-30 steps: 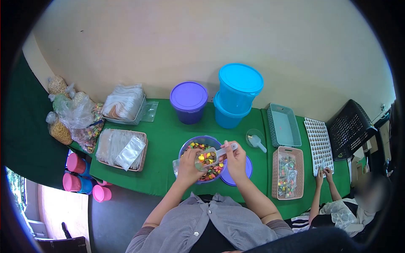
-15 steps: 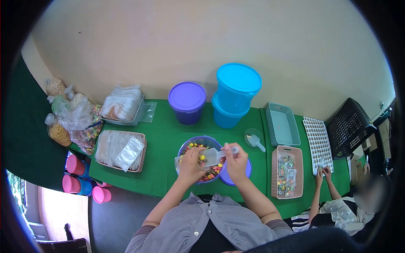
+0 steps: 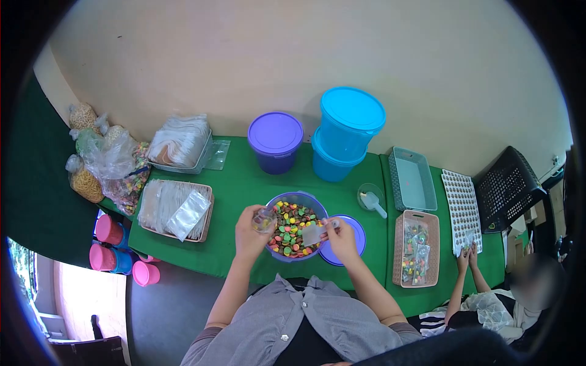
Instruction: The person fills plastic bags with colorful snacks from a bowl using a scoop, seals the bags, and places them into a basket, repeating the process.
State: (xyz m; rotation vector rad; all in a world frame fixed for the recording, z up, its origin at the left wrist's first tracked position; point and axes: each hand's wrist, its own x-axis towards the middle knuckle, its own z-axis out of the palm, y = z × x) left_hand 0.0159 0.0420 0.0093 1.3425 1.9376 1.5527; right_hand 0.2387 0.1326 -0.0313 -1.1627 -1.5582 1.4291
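A purple tub full of small multicoloured candies stands near the table's front edge. At its left rim, my left hand is wrapped round a small clear bag or cup; which of the two I cannot tell. My right hand grips the handle of a translucent scoop, whose bowl is over the candies on the right side of the tub. A purple lid lies flat beside the tub, partly under my right hand.
Left are baskets of clear bags and snack sacks. Behind stand a purple bucket and stacked blue buckets. Right are a cup with a scoop, a pink basket, a teal basket and a co-worker's hands.
My hands have moved apart. The left one shifted left to the tub's rim with the clear item, while the scoop came away from it and dropped lower over the candies.
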